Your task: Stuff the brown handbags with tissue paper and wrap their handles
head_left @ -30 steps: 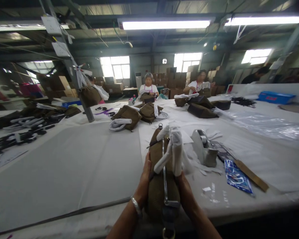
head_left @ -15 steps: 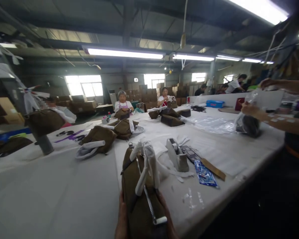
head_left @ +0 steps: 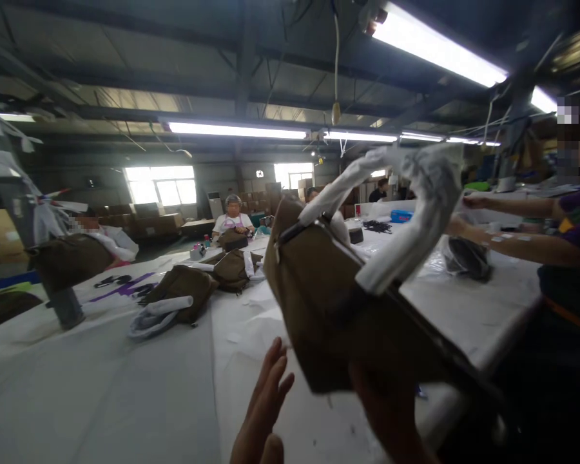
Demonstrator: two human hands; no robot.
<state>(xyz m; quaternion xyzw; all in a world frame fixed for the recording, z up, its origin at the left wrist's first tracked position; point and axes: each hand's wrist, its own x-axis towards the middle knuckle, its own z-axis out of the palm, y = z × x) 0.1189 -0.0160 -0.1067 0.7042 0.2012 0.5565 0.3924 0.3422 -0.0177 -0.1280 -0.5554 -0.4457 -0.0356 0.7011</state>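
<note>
A brown handbag (head_left: 338, 303) with white paper-wrapped handles (head_left: 410, 206) is lifted off the white table (head_left: 101, 380) and tilted toward the right. My right hand (head_left: 391, 412) grips it from beneath, fingers mostly hidden under the bag. My left hand (head_left: 263, 406) is just left of the bag, fingers stretched out and apart, not touching it.
Several more brown bags (head_left: 183, 293) lie further along the table. A person in purple (head_left: 565, 238) works with a plastic-bagged item (head_left: 466, 258) at the right. Other people sit at the far end (head_left: 232, 219). A post (head_left: 62, 303) with a hung bag stands left.
The bag was lying on the table between both hands; now it is raised and swung right in the right hand, and the left hand has let go. The view turned right.
</note>
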